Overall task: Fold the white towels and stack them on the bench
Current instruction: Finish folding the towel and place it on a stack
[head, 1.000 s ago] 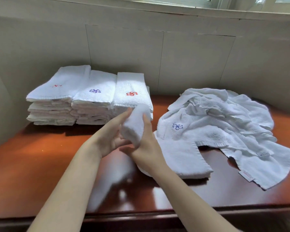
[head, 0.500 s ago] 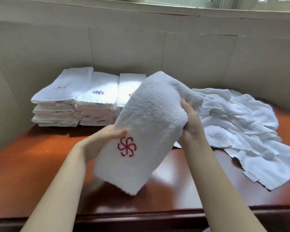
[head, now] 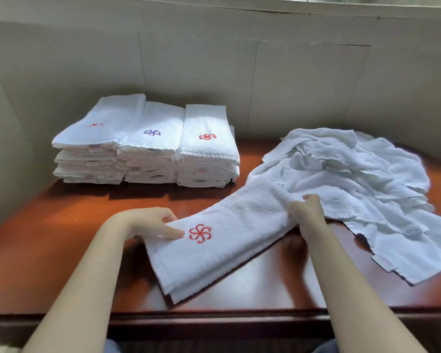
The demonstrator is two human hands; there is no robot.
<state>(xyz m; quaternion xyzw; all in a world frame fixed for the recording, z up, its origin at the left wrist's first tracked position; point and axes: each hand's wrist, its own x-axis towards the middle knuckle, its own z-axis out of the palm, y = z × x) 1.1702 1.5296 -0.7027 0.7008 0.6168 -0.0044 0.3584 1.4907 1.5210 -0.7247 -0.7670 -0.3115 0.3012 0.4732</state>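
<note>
Folded towel (head: 229, 240), long strip w/ red flower mark, lies diagonally on red-brown surface (head: 61, 250), 7-to-1 o'clock, far end running onto loose towel heap (head: 354, 184) at 2 o'clock. L hand (head: 148, 222): fingers straight, tips pressing down on strip's near-left end, just beside the mark; grip spread. R hand (head: 307, 212): fingers curled, pinching strip's edge near its far end. Three stacks of folded towels (head: 148, 146) side by side at 11 o'clock, against wall (head: 214, 72); top marks red, purple, red.
</note>
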